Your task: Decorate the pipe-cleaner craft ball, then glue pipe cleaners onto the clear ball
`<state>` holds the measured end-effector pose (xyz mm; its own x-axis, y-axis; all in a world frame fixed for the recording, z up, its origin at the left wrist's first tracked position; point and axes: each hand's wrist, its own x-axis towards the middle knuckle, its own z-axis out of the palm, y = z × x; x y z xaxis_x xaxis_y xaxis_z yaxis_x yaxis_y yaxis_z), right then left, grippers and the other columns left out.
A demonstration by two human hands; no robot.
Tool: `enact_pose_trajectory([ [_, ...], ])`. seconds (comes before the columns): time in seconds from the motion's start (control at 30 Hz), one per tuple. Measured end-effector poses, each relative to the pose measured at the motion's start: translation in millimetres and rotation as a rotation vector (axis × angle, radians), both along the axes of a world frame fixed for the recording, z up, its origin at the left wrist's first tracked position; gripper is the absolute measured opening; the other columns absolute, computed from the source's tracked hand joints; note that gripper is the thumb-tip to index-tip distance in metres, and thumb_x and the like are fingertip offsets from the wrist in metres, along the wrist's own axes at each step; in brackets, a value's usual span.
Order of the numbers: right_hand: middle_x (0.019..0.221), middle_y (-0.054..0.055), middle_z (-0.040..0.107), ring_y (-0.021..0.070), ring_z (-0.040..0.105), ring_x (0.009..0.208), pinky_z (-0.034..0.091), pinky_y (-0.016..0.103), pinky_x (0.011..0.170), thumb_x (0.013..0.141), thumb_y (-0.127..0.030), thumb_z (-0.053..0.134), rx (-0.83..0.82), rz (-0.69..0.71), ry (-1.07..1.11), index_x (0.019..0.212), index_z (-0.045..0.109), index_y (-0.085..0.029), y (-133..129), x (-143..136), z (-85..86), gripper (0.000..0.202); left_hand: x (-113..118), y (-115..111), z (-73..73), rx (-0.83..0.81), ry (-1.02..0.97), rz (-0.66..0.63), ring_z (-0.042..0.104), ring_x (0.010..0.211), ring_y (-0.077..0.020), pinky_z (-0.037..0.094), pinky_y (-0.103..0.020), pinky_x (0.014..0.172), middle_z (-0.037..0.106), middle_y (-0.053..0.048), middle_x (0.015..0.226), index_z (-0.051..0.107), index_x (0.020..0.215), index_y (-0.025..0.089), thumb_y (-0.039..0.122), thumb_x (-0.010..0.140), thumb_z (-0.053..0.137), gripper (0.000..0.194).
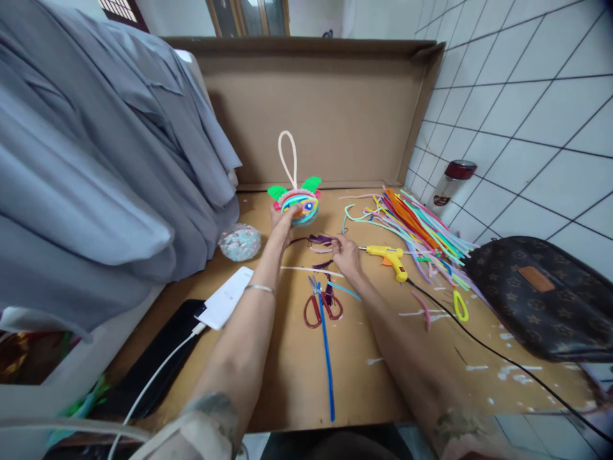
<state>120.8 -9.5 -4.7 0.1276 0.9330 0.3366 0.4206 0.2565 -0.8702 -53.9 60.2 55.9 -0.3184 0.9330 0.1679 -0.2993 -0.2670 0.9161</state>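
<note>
Grey cloth (105, 147) hangs left of the left hand (283, 220), which grips a colourful ornament (307, 211). Red-handled scissors (316, 292) lie between the forearms, nearer than the right hand (345, 254), whose fingertips pinch a purple tassel (320, 240); just right of it lies a yellow glue gun (390, 255).

left hand (282, 222) gripping, right hand (347, 254) pinching
</note>
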Motion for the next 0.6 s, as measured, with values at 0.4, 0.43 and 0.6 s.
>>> enact_pose_trajectory([
  [0.4,0.107,0.008,0.075,0.0221,0.068,0.102,0.052,0.032,0.093,0.087,-0.008,0.05,0.088,0.051,-0.491,0.107,0.075,-0.022,-8.8,-6.2,-8.4,0.035,43.3,88.9,-15.7,-0.1,0.162,0.124,0.068,0.099,-0.0205,0.053,-0.037,0.094,0.064,-0.001,0.1,0.047,0.112,0.021,0.021,0.057,0.088,0.068],
  [0.43,0.106,0.008,0.075,0.022,0.068,0.101,0.052,0.032,0.092,0.088,-0.008,0.049,0.088,0.048,-0.519,0.107,0.074,-0.022,-9.0,-6.3,-8.3,0.034,45.4,92.1,-23.1,-0.114,0.169,0.12,0.068,0.099,-0.0211,0.053,-0.038,0.094,0.064,-0.001,0.1,0.047,0.111,0.022,0.021,0.057,0.089,0.069],
  [0.6,0.104,0.009,0.074,0.0227,0.067,0.1,0.052,0.032,0.091,0.088,-0.009,0.05,0.068,0.045,-0.54,0.108,0.074,-0.021,-9.5,-7.3,-7.5,0.033,47.7,98.3,-49.5,-0.134,0.196,0.089,0.068,0.1,-0.0206,0.053,-0.036,0.095,0.066,-0.002,0.104,0.047,0.112,0.023,0.023,0.059,0.089,0.067],
])
